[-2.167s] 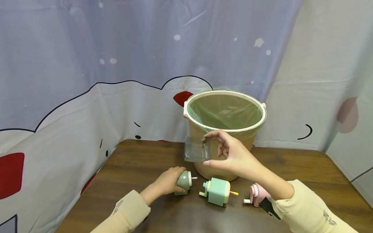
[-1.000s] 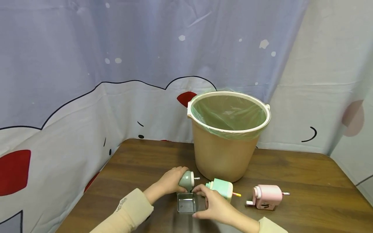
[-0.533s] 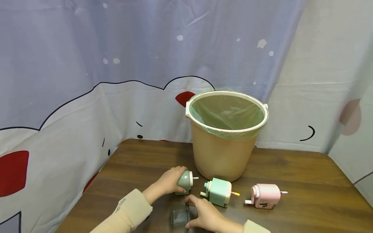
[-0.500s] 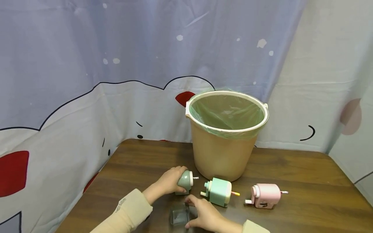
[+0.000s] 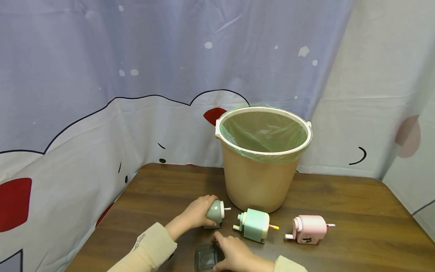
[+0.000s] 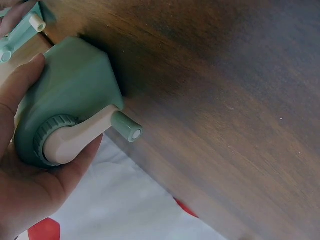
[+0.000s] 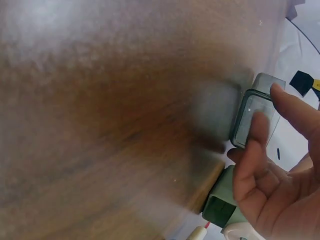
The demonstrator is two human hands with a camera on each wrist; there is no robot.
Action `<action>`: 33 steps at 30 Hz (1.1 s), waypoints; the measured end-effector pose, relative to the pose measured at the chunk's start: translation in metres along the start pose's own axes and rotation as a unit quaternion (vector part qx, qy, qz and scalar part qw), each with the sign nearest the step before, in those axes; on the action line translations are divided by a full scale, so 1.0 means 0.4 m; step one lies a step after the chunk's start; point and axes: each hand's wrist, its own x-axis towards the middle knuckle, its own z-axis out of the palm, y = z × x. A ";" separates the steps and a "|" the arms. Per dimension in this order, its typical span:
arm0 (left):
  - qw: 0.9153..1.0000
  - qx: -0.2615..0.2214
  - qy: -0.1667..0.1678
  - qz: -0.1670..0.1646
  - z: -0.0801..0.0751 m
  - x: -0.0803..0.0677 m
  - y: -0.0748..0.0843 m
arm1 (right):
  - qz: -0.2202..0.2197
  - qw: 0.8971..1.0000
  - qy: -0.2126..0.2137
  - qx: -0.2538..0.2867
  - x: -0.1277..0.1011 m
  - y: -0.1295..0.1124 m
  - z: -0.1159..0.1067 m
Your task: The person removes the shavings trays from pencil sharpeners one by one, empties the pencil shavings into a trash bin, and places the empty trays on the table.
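My left hand (image 5: pixel 196 214) grips a dark green crank pencil sharpener (image 5: pixel 215 214) lying on the table, a pencil sticking out of its right end. In the left wrist view the sharpener's cream crank (image 6: pixel 82 132) points away from the palm. My right hand (image 5: pixel 237 255) pinches a clear, smoky plastic shavings drawer (image 5: pixel 204 257) by its right side, low over the table and nearer to me than the sharpener. In the right wrist view, the drawer (image 7: pixel 257 107) sits between thumb and fingers, and an open slot shows in the green sharpener (image 7: pixel 220 202).
A mint crank sharpener (image 5: pixel 256 225) with a yellow-tipped pencil stands just right of the green one. Farther right is a pink sharpener (image 5: pixel 310 229), also with a pencil. Behind them stands a beige bin (image 5: pixel 259 181) with a green liner. A printed curtain (image 5: pixel 170 128) hangs behind the table.
My right hand has brought the drawer from in front of the bin down and toward me, past the green sharpener, and the drawer has tilted. My left hand has stayed on the sharpener.
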 end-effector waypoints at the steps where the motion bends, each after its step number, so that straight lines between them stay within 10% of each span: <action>1: 1.000 0.000 0.000 0.000 0.000 -0.001 0.000 | 0.000 1.000 0.000 -0.009 0.000 -0.002 0.001; 10: 1.000 0.007 0.004 0.003 0.003 0.003 -0.004 | -0.007 0.997 0.012 -0.071 -0.002 -0.010 0.007; 18: 1.000 0.020 -0.010 -0.012 0.002 0.000 -0.004 | -0.010 1.000 0.021 -0.020 -0.037 0.000 -0.057; 33: 0.999 0.036 -0.007 -0.018 -0.023 0.006 0.025 | -0.038 0.982 0.169 0.079 -0.176 0.081 -0.228</action>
